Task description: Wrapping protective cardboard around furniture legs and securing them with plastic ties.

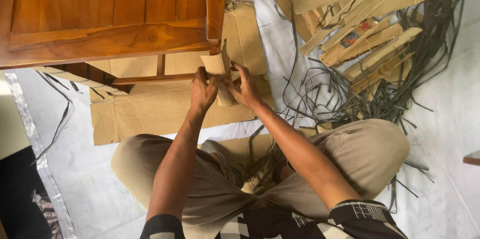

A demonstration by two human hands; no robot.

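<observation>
I sat cross-legged on the floor, my knees in tan trousers [360, 154] spread out below my forearms. My left hand [202, 91] and right hand [245, 89] were close together, both clamped on a piece of corrugated cardboard [219, 71] that I held wrapped around the corner of a wooden furniture piece [115, 29]. The fingers of each hand curled onto the cardboard from either side, thumbs pressing toward each other. Beneath my hands lay a flat cardboard sheet [155, 111] spread over a white floor covering [100, 189]. Just beyond my fingertips the brown wooden frame stood over that sheet, its slatted panel reaching away to the left. To the right of my right hand, a tangle of dark plastic straps [340, 99] sprawled across the covering. Farther off on that side lay a heap of folded cardboard strips [360, 34], with more flat cardboard behind them.
</observation>
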